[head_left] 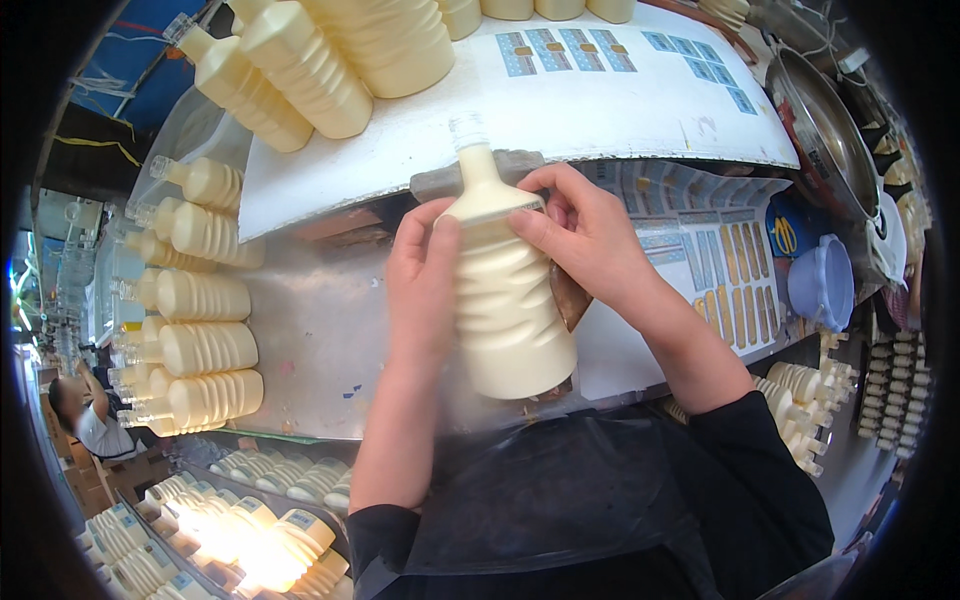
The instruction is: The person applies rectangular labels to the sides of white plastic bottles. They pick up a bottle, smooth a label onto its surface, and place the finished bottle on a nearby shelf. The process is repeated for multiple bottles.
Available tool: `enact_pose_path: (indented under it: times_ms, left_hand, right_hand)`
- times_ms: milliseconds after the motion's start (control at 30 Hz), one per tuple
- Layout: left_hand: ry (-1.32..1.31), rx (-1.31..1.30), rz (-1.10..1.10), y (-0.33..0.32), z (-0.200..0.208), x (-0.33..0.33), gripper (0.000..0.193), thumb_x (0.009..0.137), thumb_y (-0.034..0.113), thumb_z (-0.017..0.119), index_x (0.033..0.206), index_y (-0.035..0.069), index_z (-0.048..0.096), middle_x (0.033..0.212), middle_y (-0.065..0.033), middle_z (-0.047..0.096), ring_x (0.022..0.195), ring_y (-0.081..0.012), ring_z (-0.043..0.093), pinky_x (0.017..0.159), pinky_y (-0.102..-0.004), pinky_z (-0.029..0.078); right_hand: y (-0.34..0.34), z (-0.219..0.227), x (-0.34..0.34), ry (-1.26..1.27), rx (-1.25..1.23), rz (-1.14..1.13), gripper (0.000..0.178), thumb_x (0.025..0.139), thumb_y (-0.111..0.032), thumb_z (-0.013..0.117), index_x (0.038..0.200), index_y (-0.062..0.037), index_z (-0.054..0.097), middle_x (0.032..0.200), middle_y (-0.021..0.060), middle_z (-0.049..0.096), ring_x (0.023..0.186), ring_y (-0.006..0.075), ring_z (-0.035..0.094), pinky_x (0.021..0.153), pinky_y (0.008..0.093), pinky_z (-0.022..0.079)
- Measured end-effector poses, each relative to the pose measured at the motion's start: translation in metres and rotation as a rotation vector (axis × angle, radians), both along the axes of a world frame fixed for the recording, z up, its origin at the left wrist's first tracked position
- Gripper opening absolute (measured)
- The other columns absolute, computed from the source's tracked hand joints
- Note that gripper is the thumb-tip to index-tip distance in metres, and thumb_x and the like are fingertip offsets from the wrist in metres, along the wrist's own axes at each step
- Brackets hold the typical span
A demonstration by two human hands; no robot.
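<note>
A cream-coloured bottle (510, 320) with a wavy, ribbed body and clear neck lies in front of me, its neck pointing away, resting against a grey block (435, 183). My left hand (422, 275) is closed along its left side, thumb at the shoulder. My right hand (585, 228) bends round the right shoulder, its thumb pressed on the end of a narrow, dark-printed label strip (490, 214) that lies across the bottle. Part of the strip's left end is hidden by my left thumb. To the right lie sheets of gold and blue stickers (735, 270).
Several cream bottles (210, 345) lie in a stack at the left, and more (300, 70) stand on the white board (610, 110). Blue stickers (565, 52) lie on that board. At the right are yellow-handled scissors (785, 237), a lilac bucket (822, 283) and a metal pan (825, 125).
</note>
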State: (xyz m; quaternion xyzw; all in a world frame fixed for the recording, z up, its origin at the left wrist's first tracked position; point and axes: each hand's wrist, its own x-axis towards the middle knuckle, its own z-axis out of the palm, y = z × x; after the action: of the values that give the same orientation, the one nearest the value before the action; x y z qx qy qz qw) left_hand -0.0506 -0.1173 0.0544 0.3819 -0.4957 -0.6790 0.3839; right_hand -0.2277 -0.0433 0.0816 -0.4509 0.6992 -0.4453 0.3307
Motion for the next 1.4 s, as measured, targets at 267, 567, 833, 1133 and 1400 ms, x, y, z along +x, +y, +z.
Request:
enact_pose_path:
  times_ms: [267,567,833,1133,1400]
  left_hand:
    - [0.065,0.006,0.022,0.000,-0.011,-0.002,0.026,0.109,0.022,0.053,0.123,0.002,0.061,0.114,-0.0074,0.068,0.100,-0.0112,0.064,0.089,-0.0280,0.054]
    - [0.125,0.079,0.021,-0.004,-0.017,0.000,0.028,0.107,0.023,0.056,0.125,0.001,0.060,0.116,-0.0075,0.068,0.101,-0.0110,0.063,0.092,-0.0287,0.052]
    - [0.176,0.144,-0.019,0.002,-0.011,0.000,0.030,0.108,0.023,0.055,0.131,0.004,0.056,0.118,-0.0081,0.067,0.106,-0.0139,0.065,0.093,-0.0311,0.055]
    - [0.207,0.163,0.011,0.004,-0.007,-0.002,0.027,0.106,0.021,0.060,0.126,0.003,0.059,0.116,-0.0076,0.069,0.103,-0.0132,0.066,0.091,-0.0300,0.056]
    - [0.198,0.149,0.010,0.001,-0.009,-0.002,0.030,0.105,0.022,0.059,0.126,0.002,0.058,0.115,-0.0073,0.066,0.100,-0.0121,0.063,0.089,-0.0284,0.053]
  right_hand:
    - [0.001,-0.003,0.004,-0.036,-0.056,-0.024,0.037,0.089,-0.028,0.076,0.114,-0.0024,0.065,0.076,-0.0003,0.052,0.071,0.0088,0.048,0.065,0.0258,0.041]
    - [0.000,-0.006,0.006,-0.044,-0.073,-0.033,0.031,0.091,-0.023,0.076,0.114,-0.0033,0.066,0.076,-0.0065,0.045,0.070,0.0029,0.040,0.063,0.0208,0.036]
    - [0.000,-0.009,0.005,-0.045,-0.085,-0.021,0.029,0.093,-0.020,0.074,0.114,-0.0032,0.065,0.077,-0.0075,0.046,0.070,0.0018,0.041,0.063,0.0196,0.036]
    - [0.001,-0.011,0.005,-0.036,-0.081,-0.017,0.030,0.094,-0.021,0.075,0.116,-0.0034,0.064,0.078,-0.0080,0.046,0.070,0.0006,0.041,0.062,0.0184,0.036]
    - [0.001,-0.012,0.005,-0.019,-0.100,-0.014,0.031,0.095,-0.021,0.075,0.117,-0.0035,0.064,0.079,-0.0081,0.046,0.070,0.0002,0.041,0.062,0.0177,0.036]
